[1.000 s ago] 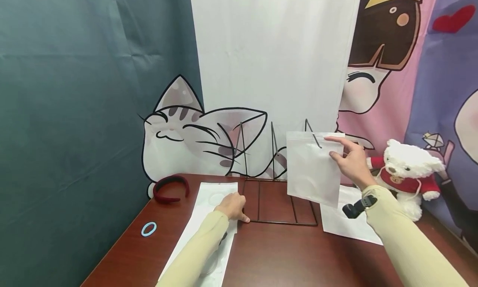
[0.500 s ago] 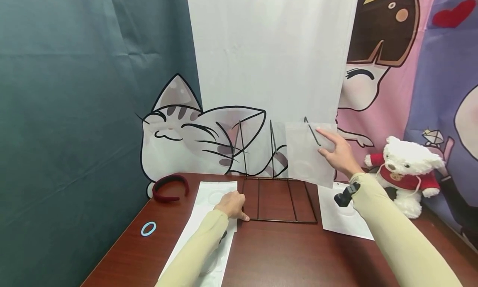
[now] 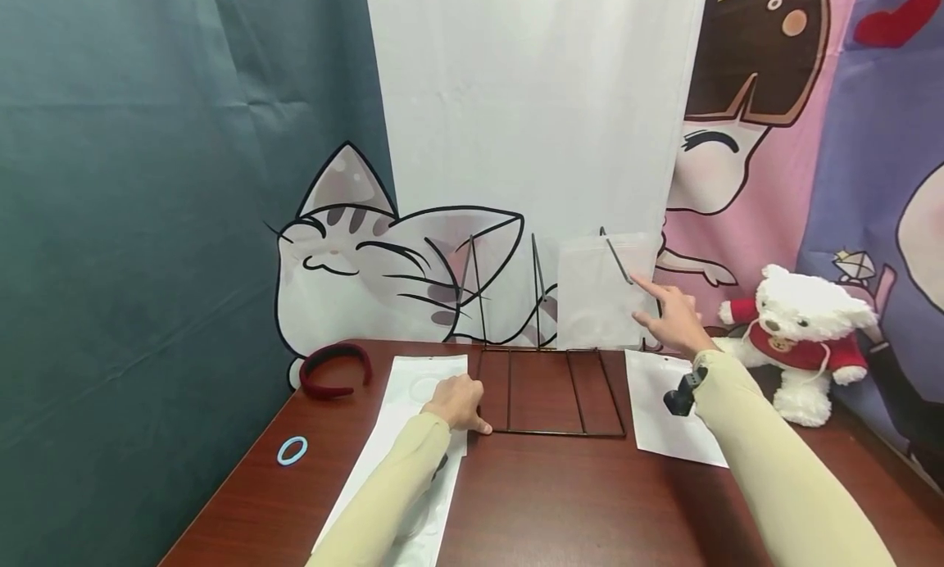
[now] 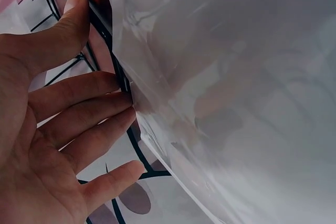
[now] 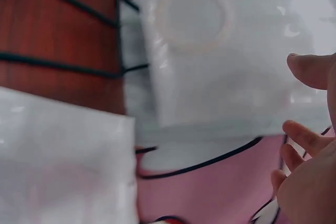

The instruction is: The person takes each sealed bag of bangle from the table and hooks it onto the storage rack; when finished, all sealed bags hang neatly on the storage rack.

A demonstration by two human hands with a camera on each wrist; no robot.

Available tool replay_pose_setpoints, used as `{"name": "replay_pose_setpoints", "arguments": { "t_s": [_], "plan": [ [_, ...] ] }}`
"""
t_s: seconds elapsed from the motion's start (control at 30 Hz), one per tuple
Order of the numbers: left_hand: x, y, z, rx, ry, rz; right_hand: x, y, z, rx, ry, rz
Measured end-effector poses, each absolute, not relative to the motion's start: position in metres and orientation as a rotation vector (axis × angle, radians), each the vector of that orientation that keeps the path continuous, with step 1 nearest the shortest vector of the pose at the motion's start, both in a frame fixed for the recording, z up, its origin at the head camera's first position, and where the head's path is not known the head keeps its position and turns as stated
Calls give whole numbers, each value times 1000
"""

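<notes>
The black wire rack (image 3: 553,433) stands on the table, with several upright prongs. From its right prong (image 3: 616,257) hangs a translucent white bag (image 3: 593,305); in the right wrist view a pale ring shows inside this bag (image 5: 220,87). My right hand (image 3: 673,319) is beside the bag, index finger extended at the prong's tip, thumb apart from the fingers, pinching nothing. My left hand (image 3: 456,403) holds the rack's front left corner; in the left wrist view its thumb and fingertips meet the wire (image 4: 107,35). White bags (image 3: 398,415) lie under my left arm.
A dark red headband (image 3: 317,383) and a light blue ring (image 3: 292,451) lie on the table's left. Right of the rack is a flat white bag (image 3: 664,419), with a white teddy bear (image 3: 804,337) in red behind it. Printed curtains hang behind the table.
The white bag has moved back and left along the right prong and now hangs there. My right hand has let go of it and lowered slightly. My left hand has stayed at the rack.
</notes>
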State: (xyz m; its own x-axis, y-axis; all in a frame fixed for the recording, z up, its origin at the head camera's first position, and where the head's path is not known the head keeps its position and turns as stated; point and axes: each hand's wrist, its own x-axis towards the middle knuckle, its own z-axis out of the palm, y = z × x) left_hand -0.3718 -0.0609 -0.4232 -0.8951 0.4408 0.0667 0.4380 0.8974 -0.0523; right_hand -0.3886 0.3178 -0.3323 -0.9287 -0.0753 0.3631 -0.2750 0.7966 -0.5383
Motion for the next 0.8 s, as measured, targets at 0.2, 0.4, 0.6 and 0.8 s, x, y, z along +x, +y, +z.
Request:
{"name": "replay_pose_setpoints", "arguments": {
  "t_s": [0.2, 0.4, 0.6, 0.8],
  "plan": [
    [-372, -60, -422, -677, -2989, 49, -388, 345, -373, 244, -2710, 874],
    [-370, -63, -423, -672, -2978, 90, -378, 378, -413, 72, -2880, 731],
    [-370, -61, -426, -679, -2966, 82, -365, 395, -426, -287, -3086, 810],
    [-370, -58, -424, -675, -2974, 84, -362, 392, -428, -488, -3046, 875]
  ]
}}
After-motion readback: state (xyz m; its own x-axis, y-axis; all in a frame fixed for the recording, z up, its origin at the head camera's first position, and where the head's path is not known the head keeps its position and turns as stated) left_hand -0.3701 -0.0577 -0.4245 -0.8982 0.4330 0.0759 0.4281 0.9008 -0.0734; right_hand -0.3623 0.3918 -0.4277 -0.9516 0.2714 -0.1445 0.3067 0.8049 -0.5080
